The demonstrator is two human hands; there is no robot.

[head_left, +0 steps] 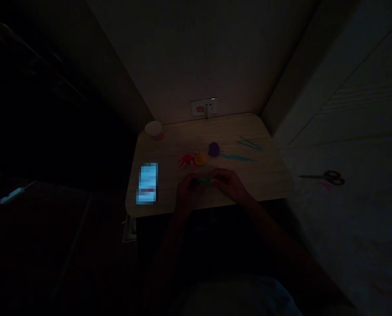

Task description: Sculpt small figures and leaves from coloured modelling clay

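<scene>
My left hand [187, 189] and my right hand [228, 182] meet near the table's front edge. Between their fingertips is a small green piece [205, 180], perhaps modelling clay; the dim light hides its exact shape. Both hands have their fingers closed around it. Just beyond them lie a red crab-like figure [187, 159] with pink legs, an orange pointed figure [200, 159] and a purple rounded lump [214, 149]. A jagged blue strip [237, 157] extends to the right of the lump. Thin blue sticks [250, 143] rest farther back.
A lit phone [147, 183] lies on the left of the wooden table [169, 197]. A paper cup [155, 130] stands at the back left corner. On the wall is a socket [204, 107] with a plug. Scissors [324, 177] lie on the pale surface at right.
</scene>
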